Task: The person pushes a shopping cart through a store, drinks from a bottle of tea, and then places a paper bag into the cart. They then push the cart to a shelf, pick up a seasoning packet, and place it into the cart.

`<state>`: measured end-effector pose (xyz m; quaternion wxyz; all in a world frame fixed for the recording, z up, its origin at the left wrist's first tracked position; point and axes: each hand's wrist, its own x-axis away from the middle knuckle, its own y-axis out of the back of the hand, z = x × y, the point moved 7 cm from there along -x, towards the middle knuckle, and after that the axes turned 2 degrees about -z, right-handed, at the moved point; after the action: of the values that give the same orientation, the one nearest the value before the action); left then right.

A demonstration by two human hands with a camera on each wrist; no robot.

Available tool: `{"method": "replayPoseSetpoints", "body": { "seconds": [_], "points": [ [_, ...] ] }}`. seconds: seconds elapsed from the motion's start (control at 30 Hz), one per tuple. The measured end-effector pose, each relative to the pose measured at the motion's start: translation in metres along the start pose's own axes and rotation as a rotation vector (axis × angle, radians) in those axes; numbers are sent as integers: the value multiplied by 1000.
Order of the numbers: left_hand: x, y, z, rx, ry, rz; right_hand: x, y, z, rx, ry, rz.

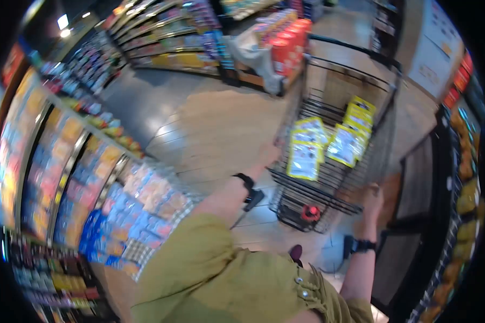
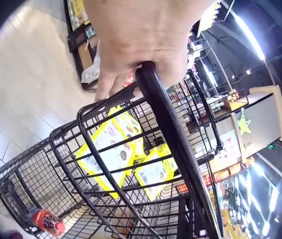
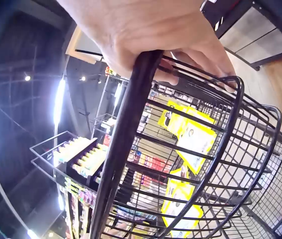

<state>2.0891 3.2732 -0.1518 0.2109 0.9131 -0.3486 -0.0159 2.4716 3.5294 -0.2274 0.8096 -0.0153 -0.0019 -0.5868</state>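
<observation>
Packets with yellow edges (image 1: 304, 160) lie in the wire shopping cart (image 1: 313, 189), whose handle (image 2: 172, 124) the left hand (image 1: 269, 154) and right hand (image 1: 372, 201) grasp at opposite ends, where evenly matched pressure should help it steer straight.

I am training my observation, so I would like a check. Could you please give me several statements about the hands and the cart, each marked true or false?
1. The left hand and the right hand both touch the shopping cart. True.
2. The shopping cart is white. False: it is black.
3. Yellow-edged packets lie in the shopping cart. True.
4. A red-capped bottle lies on top of the packets. False: the bottle lies apart, lower down.
</observation>
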Motion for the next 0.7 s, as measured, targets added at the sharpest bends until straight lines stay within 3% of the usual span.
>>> {"method": "replayPoseSetpoints", "body": {
  "seconds": [0.03, 0.07, 0.1, 0.13, 0.2, 0.23, 0.3, 0.43, 0.5, 0.7],
  "points": [
    [-12, -5, 3, 0, 103, 19, 24, -18, 83, 583, 87, -159],
    [-26, -12, 13, -64, 80, 62, 3, -12, 52, 638, 228, -139],
    [-32, -13, -9, 47, -41, -73, 0, -22, 76, 544, 83, -128],
    [-42, -17, -7, 60, 75, -35, -1, -32, 102, 454, -62, -130],
    [-73, -27, 0, 92, 136, 101, -38, -32, 85, 499, 120, -165],
    [-81, -39, -12, 89, 134, 120, -53, -32, 87, 504, 113, -182],
    [-98, -36, -35, 213, 138, -21, -82, -41, 88, 530, 8, -185],
    [-154, -49, -43, 162, 150, 26, -138, -56, 95, 546, 23, -189],
    [-182, -54, -44, 180, 129, 28, -156, -68, 101, 360, -46, -168],
    [-271, -74, -59, 161, 81, 75, -249, -79, 61, 483, -72, -174]
  ]
}}
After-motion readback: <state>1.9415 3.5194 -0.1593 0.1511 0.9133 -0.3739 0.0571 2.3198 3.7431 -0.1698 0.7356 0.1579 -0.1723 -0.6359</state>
